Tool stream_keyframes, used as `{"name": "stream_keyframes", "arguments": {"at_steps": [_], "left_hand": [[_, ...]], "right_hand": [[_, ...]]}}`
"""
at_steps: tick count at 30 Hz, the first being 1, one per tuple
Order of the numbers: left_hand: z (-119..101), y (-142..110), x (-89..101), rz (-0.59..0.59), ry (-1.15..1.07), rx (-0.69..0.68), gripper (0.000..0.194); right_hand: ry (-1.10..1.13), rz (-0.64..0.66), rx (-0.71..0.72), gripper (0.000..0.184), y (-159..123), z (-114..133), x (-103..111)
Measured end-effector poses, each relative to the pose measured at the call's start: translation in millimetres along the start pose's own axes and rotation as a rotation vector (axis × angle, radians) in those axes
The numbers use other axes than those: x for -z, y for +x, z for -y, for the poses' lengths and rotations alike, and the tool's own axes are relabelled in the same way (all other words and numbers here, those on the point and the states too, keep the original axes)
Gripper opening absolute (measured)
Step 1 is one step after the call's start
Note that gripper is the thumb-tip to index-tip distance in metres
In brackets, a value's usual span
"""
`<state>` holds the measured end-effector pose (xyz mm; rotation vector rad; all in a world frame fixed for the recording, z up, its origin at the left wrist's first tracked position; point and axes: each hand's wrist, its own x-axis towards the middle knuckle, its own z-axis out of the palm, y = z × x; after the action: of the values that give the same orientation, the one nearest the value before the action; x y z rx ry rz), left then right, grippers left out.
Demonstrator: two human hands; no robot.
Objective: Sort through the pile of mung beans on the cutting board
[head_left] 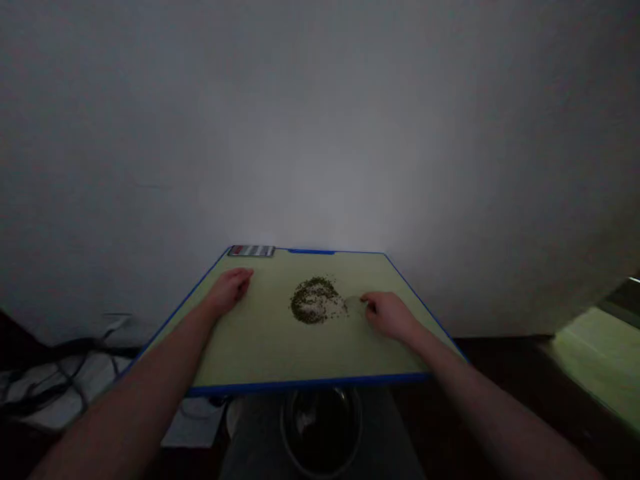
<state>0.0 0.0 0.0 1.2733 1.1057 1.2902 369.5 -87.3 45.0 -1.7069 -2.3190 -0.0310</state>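
A loose pile of small dark-green and whitish grains (pixel 314 301) lies spread on a pale yellow-green tabletop (pixel 270 353). Just right of it is my right hand (pixel 387 313), its fingers curled and the index fingertip towards the pile. A faint pale outline shows between that fingertip and the grains; I cannot make out what it is, or whether the fingers hold it. Farther left, apart from the pile, my left hand (pixel 231 291) rests on the table with its fingers bent together. What is inside its curl, if anything, is hidden.
A flat phone-like object (pixel 251 251) lies at the table's far left corner. Blue edging (pixel 310 384) borders the table. Below its front edge, a round metal bowl (pixel 321 430) sits by my lap. Cables (pixel 65 373) lie at left; a grey wall (pixel 320 133) stands behind.
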Motion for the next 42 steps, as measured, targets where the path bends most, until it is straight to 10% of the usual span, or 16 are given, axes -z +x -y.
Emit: {"name": "stream_keyframes", "arguments": {"at_steps": [15, 42], "left_hand": [[-3.8, -4.1, -2.3, 0.007, 0.03, -0.037, 0.031], [-9.0, -5.8, -6.2, -0.018, 0.016, 0.0, 0.031]], "right_hand": [[-0.104, 0.037, -0.048, 0.036, 23.9, 4.3, 0.4], [0.103, 0.046, 0.029, 0.033, -41.2, 4.4, 13.0]]}}
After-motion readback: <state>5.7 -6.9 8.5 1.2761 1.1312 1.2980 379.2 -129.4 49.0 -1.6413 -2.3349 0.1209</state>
